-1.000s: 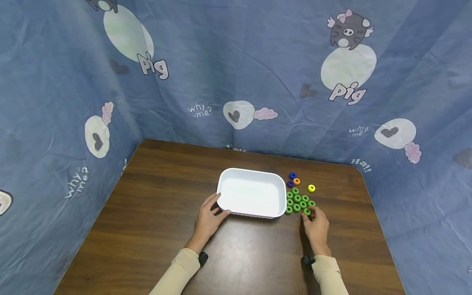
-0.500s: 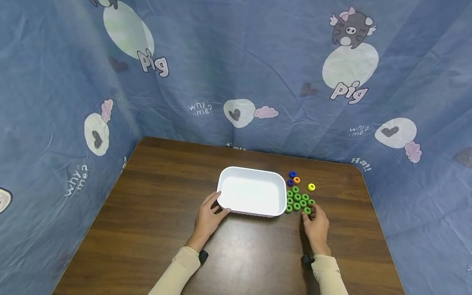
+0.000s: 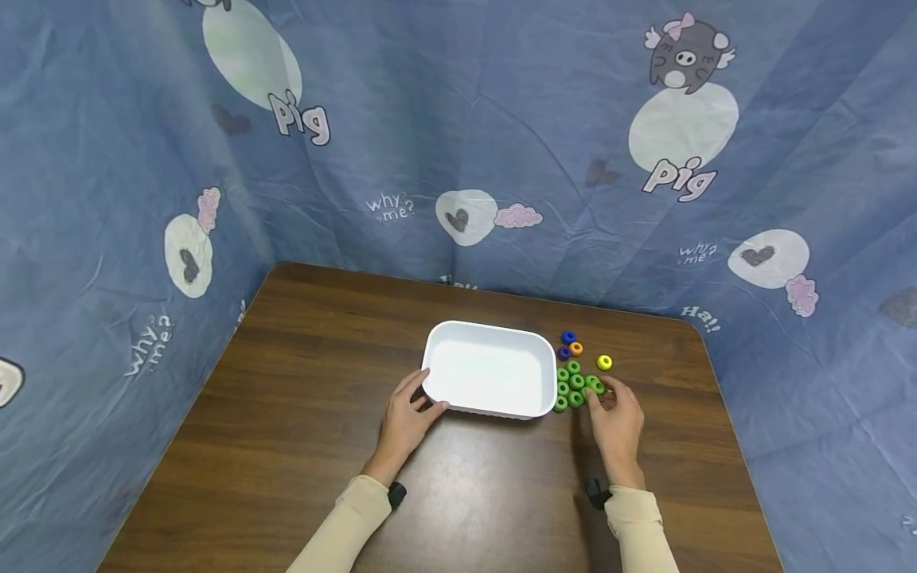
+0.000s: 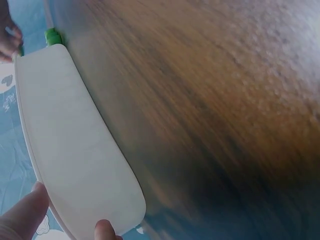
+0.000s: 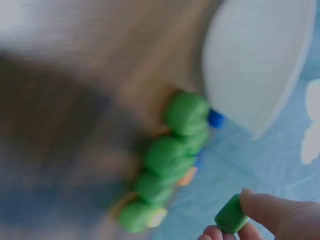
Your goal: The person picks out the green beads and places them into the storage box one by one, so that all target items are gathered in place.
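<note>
A white rectangular tray rests on the table, its inside bare. My left hand holds its near left corner, thumb at the front wall and fingers around the left side. In the left wrist view, the thumb touches the rim and one fingertip shows against the tray wall. Between thumb and fingers, my right hand pinches a green ring bead, raised off the table. Below it, several more green ring beads lie clustered against the tray's right side.
Beyond the green cluster lie two blue beads, an orange bead and, farther right, a yellow bead. The brown wooden table is bordered by a blue printed curtain at the back and sides.
My right hand has lifted a green bead from the near edge of the cluster and moved slightly away from me. The left hand stays at the tray corner.
</note>
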The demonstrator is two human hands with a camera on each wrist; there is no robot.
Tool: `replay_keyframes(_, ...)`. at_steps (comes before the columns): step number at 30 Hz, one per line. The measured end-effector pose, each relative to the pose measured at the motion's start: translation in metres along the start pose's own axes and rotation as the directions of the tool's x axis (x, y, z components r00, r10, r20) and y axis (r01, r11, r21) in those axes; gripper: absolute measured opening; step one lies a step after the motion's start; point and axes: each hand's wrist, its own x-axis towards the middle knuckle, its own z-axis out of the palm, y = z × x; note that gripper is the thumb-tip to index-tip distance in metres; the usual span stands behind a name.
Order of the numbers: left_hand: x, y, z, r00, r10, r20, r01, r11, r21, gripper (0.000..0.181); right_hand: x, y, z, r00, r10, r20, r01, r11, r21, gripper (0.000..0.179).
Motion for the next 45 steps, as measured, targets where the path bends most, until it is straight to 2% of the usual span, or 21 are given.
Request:
replay_keyframes(3, -0.001, 0.0, 0.0, 1.0, 0.014, 0.003, -0.014, 1.0, 0.009, 0.068, 0.004, -0.017, -0.002, 1.0, -0.027, -0.007, 0.027, 0.999, 0.039, 0.031)
replay_keyframes(9, 0.0, -0.001, -0.002, 1.0, -0.027, 0.014, 0.028, 0.999, -0.025, 0.068, 0.014, -0.051, 0.004, 0.994, -0.107, -0.028, 0.11, 0.985, 0.132, 0.031)
replay_keyframes(14, 0.001, 0.0, -0.003, 0.999, -0.051, 0.019, 0.051, 0.999, -0.017, 0.069, 0.017, -0.072, 0.017, 0.988, -0.153, -0.018, 0.154, 0.977, 0.15, 0.031)
replay_keyframes(17, 0.001, 0.0, -0.003, 0.998, -0.052, 0.018, 0.052, 0.999, -0.008, 0.069, 0.015, -0.081, 0.028, 0.986, -0.167, 0.013, 0.163, 0.975, 0.148, 0.031)
replay_keyframes(26, 0.0, 0.002, -0.003, 0.999, -0.033, 0.016, 0.033, 0.999, 0.002, 0.068, 0.009, -0.085, 0.065, 0.962, -0.232, 0.145, 0.221, 0.971, 0.089, 0.026)
replay_keyframes(32, 0.001, 0.002, -0.002, 1.0, -0.022, 0.022, 0.022, 1.0, 0.002, 0.068, 0.006, -0.086, 0.081, 0.935, -0.279, 0.217, 0.266, 0.96, 0.087, 0.022)
replay_keyframes(38, -0.001, 0.001, -0.002, 1.0, -0.018, 0.024, 0.018, 1.0, -0.004, 0.068, 0.002, -0.089, 0.09, 0.916, -0.231, 0.327, 0.236, 0.971, 0.027, 0.019)
replay_keyframes(45, -0.002, 0.003, 0.0, 0.999, -0.03, 0.028, 0.03, 1.0, 0.001, 0.069, 0.001, -0.091, 0.094, 0.881, -0.177, 0.44, 0.217, 0.975, -0.042, 0.018)
